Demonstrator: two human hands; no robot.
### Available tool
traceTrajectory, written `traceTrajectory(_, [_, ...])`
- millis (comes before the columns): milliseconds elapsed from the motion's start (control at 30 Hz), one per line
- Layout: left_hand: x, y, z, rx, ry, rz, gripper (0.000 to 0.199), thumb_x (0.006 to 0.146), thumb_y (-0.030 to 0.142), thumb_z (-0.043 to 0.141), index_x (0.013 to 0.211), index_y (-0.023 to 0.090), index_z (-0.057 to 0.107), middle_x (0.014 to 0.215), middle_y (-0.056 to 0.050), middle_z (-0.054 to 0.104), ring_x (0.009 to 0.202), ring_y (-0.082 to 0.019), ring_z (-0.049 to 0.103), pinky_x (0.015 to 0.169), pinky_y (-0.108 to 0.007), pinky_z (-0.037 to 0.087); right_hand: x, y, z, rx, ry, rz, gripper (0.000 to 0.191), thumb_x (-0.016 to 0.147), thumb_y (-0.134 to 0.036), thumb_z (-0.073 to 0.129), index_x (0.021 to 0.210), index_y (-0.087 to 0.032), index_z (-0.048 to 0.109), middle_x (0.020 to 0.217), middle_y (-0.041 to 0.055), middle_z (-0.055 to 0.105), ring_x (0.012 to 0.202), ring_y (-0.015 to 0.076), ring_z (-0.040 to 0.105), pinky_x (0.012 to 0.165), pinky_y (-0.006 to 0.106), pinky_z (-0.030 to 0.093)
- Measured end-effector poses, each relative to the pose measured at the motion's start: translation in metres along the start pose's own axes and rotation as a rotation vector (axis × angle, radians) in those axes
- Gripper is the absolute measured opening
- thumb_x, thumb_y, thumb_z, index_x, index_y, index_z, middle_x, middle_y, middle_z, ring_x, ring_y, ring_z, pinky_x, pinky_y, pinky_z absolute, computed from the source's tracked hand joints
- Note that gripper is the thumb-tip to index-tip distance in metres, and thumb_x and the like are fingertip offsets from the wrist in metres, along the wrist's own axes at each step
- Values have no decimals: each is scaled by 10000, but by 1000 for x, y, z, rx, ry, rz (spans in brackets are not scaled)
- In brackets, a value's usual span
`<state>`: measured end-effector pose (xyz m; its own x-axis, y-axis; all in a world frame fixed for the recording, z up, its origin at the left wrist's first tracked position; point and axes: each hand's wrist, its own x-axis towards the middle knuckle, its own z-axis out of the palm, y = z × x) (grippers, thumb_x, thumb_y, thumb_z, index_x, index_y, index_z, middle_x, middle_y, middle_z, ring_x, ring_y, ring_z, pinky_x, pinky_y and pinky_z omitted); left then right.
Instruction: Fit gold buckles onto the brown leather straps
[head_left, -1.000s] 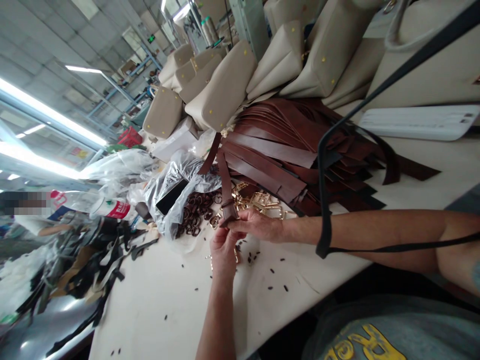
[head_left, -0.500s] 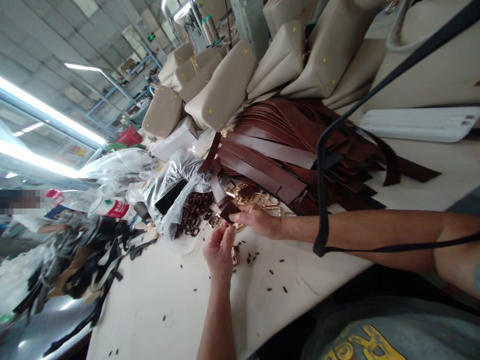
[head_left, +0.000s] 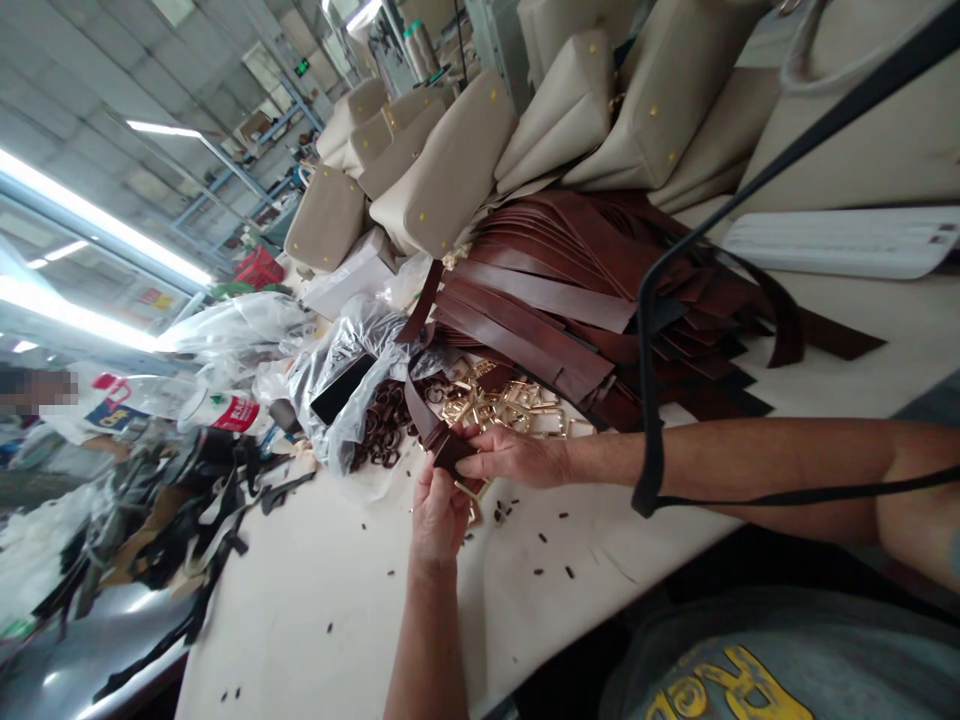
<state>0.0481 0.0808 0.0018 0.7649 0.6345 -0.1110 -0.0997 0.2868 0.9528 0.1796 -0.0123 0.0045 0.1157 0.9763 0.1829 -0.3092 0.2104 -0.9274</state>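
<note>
A dark brown leather strap (head_left: 425,415) runs down from the pile side and ends between my hands. My right hand (head_left: 514,456) comes in from the right and pinches the strap's end, thumb on top. Just below it, my left hand (head_left: 439,512) is closed on the strap's lower edge, its fingertips partly hidden. A gold rectangular buckle (head_left: 474,490) shows at the strap's end between the two hands; how it is attached cannot be made out. Behind my hands lie a heap of gold buckles (head_left: 517,402) and a heap of small brown leather loops (head_left: 382,425).
A large pile of brown straps (head_left: 540,290) lies beyond my hands, with beige bags (head_left: 450,170) behind it. A phone (head_left: 343,390) rests on a plastic bag (head_left: 330,345). Small dark bits dot the white table (head_left: 315,590). A black cord (head_left: 646,400) hangs in front of my right arm.
My right hand has shifted slightly down, and the strap's end now lies flatter between both hands. A gold buckle shows below the strap, and more of the buckle heap is uncovered.
</note>
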Motion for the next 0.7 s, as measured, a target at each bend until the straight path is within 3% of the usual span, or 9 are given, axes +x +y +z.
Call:
traceTrajectory(167, [-1, 7, 4, -6, 54, -86, 548, 667, 613, 797, 1039, 217, 719, 869, -67, 740, 672, -164, 693, 641, -293, 597, -1, 1, -1, 37, -55, 28, 405, 847, -513, 636, 820, -114, 692, 859, 64, 686, 815, 168, 656, 815, 319, 551])
traceTrajectory(267, [-3, 13, 10, -19, 95, -176, 547, 671, 610, 795, 1037, 215, 701, 676, -1, 676, 464, -105, 575, 552, -303, 587, -2, 1, 2, 128, -105, 81, 487, 837, -610, 616, 881, -126, 654, 789, 44, 674, 736, 161, 670, 711, 305, 576])
traceTrajectory(400, [-5, 15, 17, -17, 59, -152, 494, 730, 602, 746, 1020, 206, 688, 521, 59, 563, 361, -67, 457, 493, -275, 555, -3, 1, 5, 118, -67, 72, 547, 834, -670, 577, 891, -128, 621, 786, 49, 670, 729, 166, 682, 623, 269, 577])
traceTrajectory(500, [-4, 11, 15, 42, 56, -75, 488, 745, 616, 719, 974, 186, 695, 582, 27, 610, 404, -85, 505, 422, -216, 474, -2, -2, 3, 3, -6, 89, 481, 857, -600, 575, 876, -121, 611, 776, 56, 677, 690, 159, 677, 621, 274, 582])
traceTrajectory(567, [-1, 9, 10, 155, 64, -15, 478, 786, 621, 676, 950, 174, 714, 639, -5, 656, 491, -119, 584, 454, -221, 482, -1, -6, -1, -104, 67, 76, 407, 868, -527, 577, 850, -121, 601, 733, 48, 672, 641, 150, 661, 598, 265, 570])
traceTrajectory(700, [-2, 27, 7, 391, 178, 200, 394, 889, 535, 601, 925, 176, 760, 907, -75, 753, 830, -184, 695, 759, -287, 554, 2, -12, -14, -270, 176, 19, 341, 880, -434, 508, 753, -124, 567, 641, 43, 644, 537, 128, 613, 514, 235, 519])
